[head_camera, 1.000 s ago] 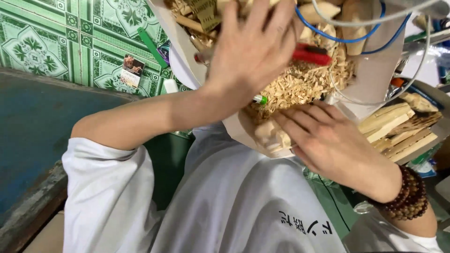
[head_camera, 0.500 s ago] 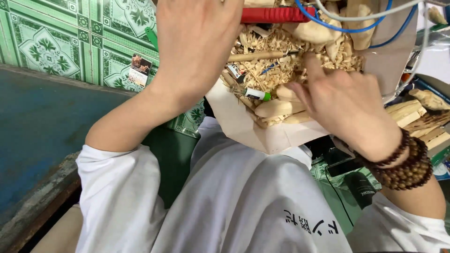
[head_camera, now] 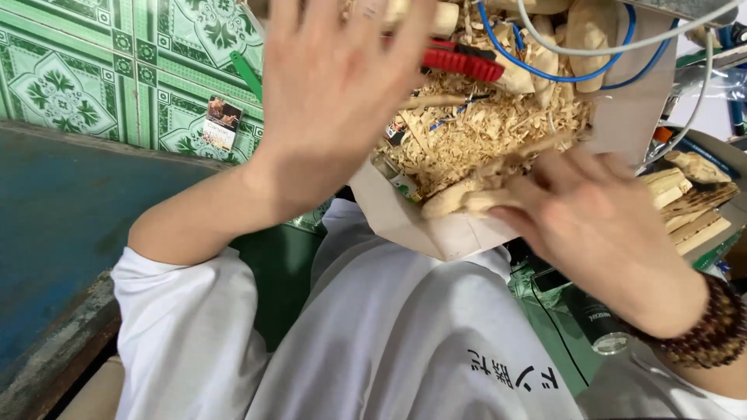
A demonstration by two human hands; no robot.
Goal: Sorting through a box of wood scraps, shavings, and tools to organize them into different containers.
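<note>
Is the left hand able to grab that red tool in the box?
Probably yes. The left hand hovers open over the box, and the red tool lies on top of the wood shavings beside it, with only a blue cable nearby.

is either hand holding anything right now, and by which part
Nothing is clearly held: the left hand is spread open over the wood shavings; the right hand is blurred, so it cannot be told.

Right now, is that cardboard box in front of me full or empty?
Full. The cardboard box is heaped with wood shavings and pale carved wood pieces; a red-handled tool and blue cable lie on top.
</note>
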